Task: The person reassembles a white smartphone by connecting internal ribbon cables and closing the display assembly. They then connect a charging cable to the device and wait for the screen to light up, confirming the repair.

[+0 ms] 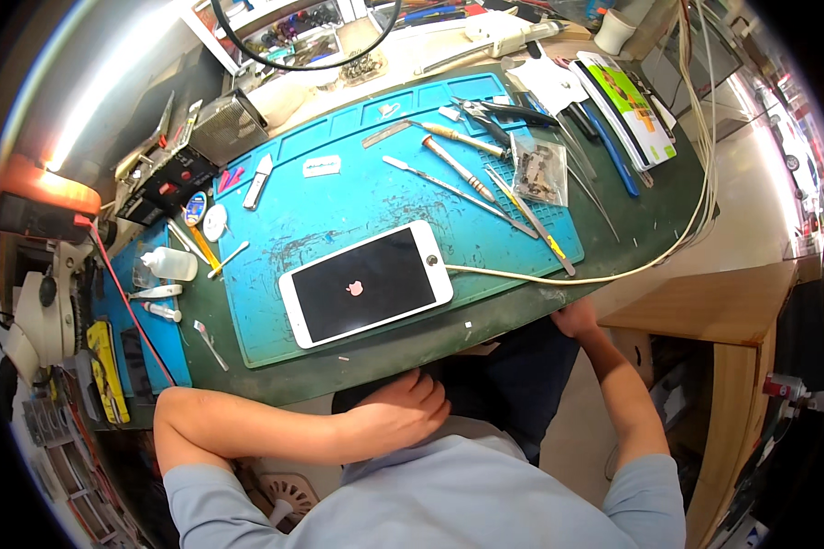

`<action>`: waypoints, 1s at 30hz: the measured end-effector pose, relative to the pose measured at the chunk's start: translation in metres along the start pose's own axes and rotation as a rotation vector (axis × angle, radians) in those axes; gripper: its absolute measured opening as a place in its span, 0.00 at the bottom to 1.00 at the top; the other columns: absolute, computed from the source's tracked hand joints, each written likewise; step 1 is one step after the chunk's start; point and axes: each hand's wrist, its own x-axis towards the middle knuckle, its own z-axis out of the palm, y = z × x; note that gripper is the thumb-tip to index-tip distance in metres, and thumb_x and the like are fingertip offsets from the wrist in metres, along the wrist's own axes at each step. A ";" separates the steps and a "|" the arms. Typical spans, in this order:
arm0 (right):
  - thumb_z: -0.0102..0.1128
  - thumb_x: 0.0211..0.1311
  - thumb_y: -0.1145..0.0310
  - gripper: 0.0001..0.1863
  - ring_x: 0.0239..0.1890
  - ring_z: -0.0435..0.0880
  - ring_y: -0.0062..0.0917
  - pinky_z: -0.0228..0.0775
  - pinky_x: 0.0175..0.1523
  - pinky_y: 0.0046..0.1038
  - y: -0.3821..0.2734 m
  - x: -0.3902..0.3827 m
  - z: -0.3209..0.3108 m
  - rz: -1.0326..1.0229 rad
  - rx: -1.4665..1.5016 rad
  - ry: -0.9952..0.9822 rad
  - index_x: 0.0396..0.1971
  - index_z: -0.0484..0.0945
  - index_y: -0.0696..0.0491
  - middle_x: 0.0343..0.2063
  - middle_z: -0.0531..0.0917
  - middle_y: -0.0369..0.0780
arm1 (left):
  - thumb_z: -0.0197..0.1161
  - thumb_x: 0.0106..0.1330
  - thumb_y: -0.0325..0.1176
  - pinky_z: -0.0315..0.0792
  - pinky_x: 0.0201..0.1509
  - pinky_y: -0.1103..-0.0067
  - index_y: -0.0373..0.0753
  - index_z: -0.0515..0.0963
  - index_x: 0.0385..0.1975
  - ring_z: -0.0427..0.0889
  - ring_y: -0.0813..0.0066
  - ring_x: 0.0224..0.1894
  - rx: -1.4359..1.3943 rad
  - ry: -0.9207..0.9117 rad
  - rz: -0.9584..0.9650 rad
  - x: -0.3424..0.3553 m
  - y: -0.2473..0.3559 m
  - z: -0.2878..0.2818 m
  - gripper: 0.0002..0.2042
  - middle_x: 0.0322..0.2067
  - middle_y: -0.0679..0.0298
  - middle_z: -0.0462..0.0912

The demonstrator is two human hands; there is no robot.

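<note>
A white smartphone (pixel 366 285) lies face up on the blue work mat (pixel 275 229), tilted up to the right. Its black screen shows a small light logo. A pale cable (pixel 522 278) runs from its right end, past the home button, across the bench. My left hand (pixel 403 409) rests over my lap, just below the bench's front edge, its fingers curled in and no object visible in it. My right hand (pixel 574 317) hangs at the bench edge beside my right thigh; its fingers are mostly hidden. Neither hand touches the phone.
Right of the phone lie tweezers (pixel 545 229), a metal spudger (pixel 458 196), a brush (pixel 458 169), black-handled pliers (pixel 504 112) and a bag of small parts (pixel 539 171). At left stand a white bottle (pixel 169 263), a red-and-black meter (pixel 46 206) and a black power unit (pixel 169 188).
</note>
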 end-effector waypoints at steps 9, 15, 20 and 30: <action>0.61 0.59 0.53 0.25 0.59 0.76 0.49 0.68 0.63 0.47 0.016 -0.010 0.013 -0.038 0.012 0.005 0.53 0.80 0.50 0.55 0.80 0.49 | 0.60 0.60 0.34 0.66 0.69 0.65 0.40 0.73 0.65 0.80 0.58 0.56 0.217 -0.252 -0.017 0.000 -0.009 -0.007 0.28 0.55 0.53 0.80; 0.61 0.59 0.54 0.24 0.58 0.77 0.49 0.67 0.62 0.50 0.021 0.000 0.009 -0.335 -0.155 -0.025 0.52 0.80 0.51 0.55 0.80 0.48 | 0.60 0.62 0.38 0.66 0.67 0.62 0.40 0.76 0.61 0.79 0.56 0.56 0.186 -0.220 -0.072 0.008 0.004 0.012 0.25 0.54 0.55 0.81; 0.61 0.60 0.57 0.22 0.57 0.77 0.49 0.67 0.63 0.50 0.021 0.004 0.015 -0.282 -0.167 -0.214 0.53 0.80 0.50 0.54 0.81 0.47 | 0.57 0.63 0.34 0.72 0.61 0.56 0.33 0.76 0.61 0.85 0.52 0.43 0.195 -0.408 0.046 0.030 0.029 0.001 0.25 0.41 0.50 0.86; 0.59 0.60 0.56 0.20 0.56 0.76 0.53 0.66 0.63 0.50 0.038 -0.007 0.019 -0.257 -0.101 -0.174 0.48 0.81 0.51 0.52 0.82 0.49 | 0.57 0.64 0.37 0.78 0.53 0.47 0.33 0.84 0.47 0.82 0.46 0.53 0.136 -0.373 0.141 0.068 0.045 0.020 0.18 0.49 0.50 0.85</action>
